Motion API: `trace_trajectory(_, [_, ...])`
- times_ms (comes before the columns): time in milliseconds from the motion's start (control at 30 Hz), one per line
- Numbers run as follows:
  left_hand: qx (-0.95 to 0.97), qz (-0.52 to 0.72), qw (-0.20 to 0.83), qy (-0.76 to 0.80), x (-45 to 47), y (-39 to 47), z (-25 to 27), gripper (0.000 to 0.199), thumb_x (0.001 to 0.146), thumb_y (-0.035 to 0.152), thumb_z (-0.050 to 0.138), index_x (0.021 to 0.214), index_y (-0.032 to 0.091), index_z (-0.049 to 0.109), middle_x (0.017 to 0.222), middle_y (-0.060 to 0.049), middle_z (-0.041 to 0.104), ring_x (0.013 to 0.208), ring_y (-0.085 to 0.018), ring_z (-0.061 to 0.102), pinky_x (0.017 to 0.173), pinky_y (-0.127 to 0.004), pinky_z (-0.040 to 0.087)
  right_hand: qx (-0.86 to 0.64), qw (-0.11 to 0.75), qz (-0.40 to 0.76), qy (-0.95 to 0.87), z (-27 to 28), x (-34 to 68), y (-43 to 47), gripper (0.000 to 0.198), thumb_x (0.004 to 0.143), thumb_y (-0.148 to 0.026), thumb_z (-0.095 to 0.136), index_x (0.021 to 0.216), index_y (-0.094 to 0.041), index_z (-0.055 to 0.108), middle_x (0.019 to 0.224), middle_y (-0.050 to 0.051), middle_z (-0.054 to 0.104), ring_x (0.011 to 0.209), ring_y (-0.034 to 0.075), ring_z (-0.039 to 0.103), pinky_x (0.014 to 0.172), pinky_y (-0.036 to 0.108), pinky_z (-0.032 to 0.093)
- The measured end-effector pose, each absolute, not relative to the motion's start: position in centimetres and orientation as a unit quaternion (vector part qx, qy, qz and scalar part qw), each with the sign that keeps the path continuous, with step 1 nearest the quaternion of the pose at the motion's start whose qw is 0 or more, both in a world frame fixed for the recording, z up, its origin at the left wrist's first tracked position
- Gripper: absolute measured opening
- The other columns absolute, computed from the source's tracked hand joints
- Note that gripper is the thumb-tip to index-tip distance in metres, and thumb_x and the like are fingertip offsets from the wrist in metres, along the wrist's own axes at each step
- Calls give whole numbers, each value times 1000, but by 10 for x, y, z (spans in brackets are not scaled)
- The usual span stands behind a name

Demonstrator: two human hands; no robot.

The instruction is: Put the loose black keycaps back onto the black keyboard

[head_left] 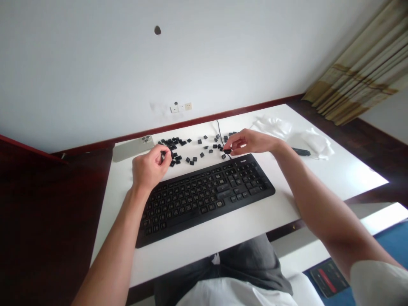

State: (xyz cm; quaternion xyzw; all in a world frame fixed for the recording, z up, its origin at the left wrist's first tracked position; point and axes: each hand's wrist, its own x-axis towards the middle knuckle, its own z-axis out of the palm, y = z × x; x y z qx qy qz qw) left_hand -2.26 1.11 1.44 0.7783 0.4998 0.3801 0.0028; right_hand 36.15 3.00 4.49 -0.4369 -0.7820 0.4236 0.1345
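Note:
A black keyboard [191, 197] lies at a slant on the white table, many of its keys without caps and a few caps still on at its right side. Loose black keycaps [202, 154] are scattered behind it. My left hand [149, 166] is closed beside the denser pile of keycaps [174, 142], thumb and fingers together; what they hold, if anything, is hidden. At the right end of the scatter, my right hand [247, 142] pinches a black keycap [227, 151] between thumb and fingers, just behind the keyboard's back edge.
A phone [132, 149] lies face down at the table's back left. Crumpled clear plastic [314, 144] and a dark slim tool [301, 151] are at the right. The keyboard's cable [219, 129] runs back toward the wall. Sockets [181, 107] sit low on the wall.

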Motion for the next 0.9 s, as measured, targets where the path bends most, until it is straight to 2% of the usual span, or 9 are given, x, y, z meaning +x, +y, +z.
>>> trace_trajectory(167, [782, 385, -5, 490, -22, 12, 9, 10, 90, 26, 67, 84, 22, 73, 50, 7, 44, 46, -9, 40, 55, -25, 31, -463, 121, 351, -805, 51, 362, 29, 33, 82, -41, 75, 109, -22, 82, 102, 5, 81, 83, 19, 71, 76, 34, 55])
trace_trajectory(400, [788, 367, -2, 495, -21, 9, 12, 11, 90, 29, 67, 84, 22, 73, 50, 7, 43, 46, -9, 39, 55, -25, 32, -470, 118, 326, -812, 43, 365, 32, 26, 82, -36, 71, 103, -23, 80, 100, 2, 81, 85, 20, 72, 77, 33, 56])
trace_trajectory(700, [770, 374, 37, 516, -23, 12, 2, 14, 90, 32, 67, 82, 22, 71, 44, 9, 39, 40, -8, 31, 51, -25, 30, -474, 156, 245, -831, 35, 362, 31, 26, 83, -30, 67, 106, -23, 78, 109, 5, 80, 97, 24, 71, 84, 37, 56])
trace_trajectory(900, [749, 392, 71, 530, -23, 13, 2, 15, 90, 35, 68, 82, 23, 72, 42, 8, 43, 39, -9, 35, 52, -24, 33, -495, 148, 241, -822, 37, 362, 28, 28, 84, -34, 69, 106, -21, 79, 98, 6, 79, 89, 23, 72, 81, 36, 56])
